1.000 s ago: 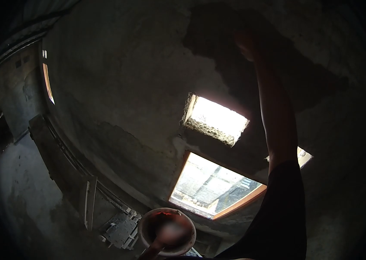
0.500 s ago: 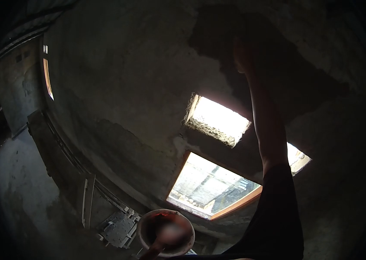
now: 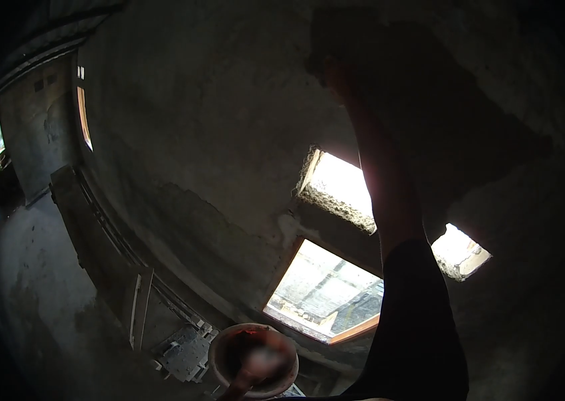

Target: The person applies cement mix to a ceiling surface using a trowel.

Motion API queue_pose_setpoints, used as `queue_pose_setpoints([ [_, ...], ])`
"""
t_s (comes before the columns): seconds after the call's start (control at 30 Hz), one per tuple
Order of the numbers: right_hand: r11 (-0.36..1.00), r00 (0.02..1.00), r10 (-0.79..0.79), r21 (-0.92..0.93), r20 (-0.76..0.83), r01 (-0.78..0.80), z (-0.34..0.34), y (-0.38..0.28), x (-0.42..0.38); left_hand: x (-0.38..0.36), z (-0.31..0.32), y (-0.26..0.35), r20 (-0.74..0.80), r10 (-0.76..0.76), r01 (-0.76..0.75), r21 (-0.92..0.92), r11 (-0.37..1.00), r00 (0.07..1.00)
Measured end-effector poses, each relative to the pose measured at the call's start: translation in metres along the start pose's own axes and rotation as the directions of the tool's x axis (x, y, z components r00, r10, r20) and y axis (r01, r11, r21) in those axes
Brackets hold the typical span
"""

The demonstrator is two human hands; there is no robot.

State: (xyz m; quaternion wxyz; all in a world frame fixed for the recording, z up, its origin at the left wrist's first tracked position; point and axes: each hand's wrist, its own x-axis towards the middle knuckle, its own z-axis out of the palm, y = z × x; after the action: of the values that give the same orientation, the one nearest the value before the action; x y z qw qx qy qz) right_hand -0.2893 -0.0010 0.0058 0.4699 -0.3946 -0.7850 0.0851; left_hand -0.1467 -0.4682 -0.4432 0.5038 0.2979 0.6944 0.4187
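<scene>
My right hand is raised high at the end of a stretched arm, against the wall at the left edge of a dark patch. Its fingers look curled, and deep shadow hides what they hold. Low in the view, a round bowl-like container with a pale rim and a reddish inside faces me. My left hand reaches over its near rim and overlaps its inside. That hand is blurred, so I cannot tell how its fingers lie.
A wood-framed window and two bright wall openings lie below the raised arm. To the left, a long board-like ledge runs down towards a grey slatted object. Corrugated roofing shows at upper left.
My right hand and forearm have moved left across the wall, uncovering the right opening and covering part of the middle one. The left hand and container have barely shifted.
</scene>
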Motion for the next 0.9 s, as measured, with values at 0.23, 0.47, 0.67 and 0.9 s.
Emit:
queue_pose_setpoints([
  [0.23,0.197,0.681,-0.651,-0.791,0.337,0.579,0.003,0.057,0.047,-0.006,-0.001,0.008,-0.011,0.016,-0.016,0.018,1.0,1.0],
  [0.47,0.686,0.859,-0.511,-0.589,0.027,0.427,-0.098,0.021,0.015,0.006,0.008,0.001,0.028,-0.008,0.009,-0.011,1.0,1.0],
  [0.67,0.748,0.904,-0.426,-0.575,-0.035,0.331,-0.15,0.071,0.033,0.005,0.013,0.003,0.092,0.015,-0.011,-0.05,0.999,0.996],
  [0.9,0.967,0.94,-0.242,-0.137,-0.24,0.214,-0.184,0.078,-0.023,-0.016,0.018,0.031,0.181,-0.034,0.022,0.067,0.998,0.983],
])
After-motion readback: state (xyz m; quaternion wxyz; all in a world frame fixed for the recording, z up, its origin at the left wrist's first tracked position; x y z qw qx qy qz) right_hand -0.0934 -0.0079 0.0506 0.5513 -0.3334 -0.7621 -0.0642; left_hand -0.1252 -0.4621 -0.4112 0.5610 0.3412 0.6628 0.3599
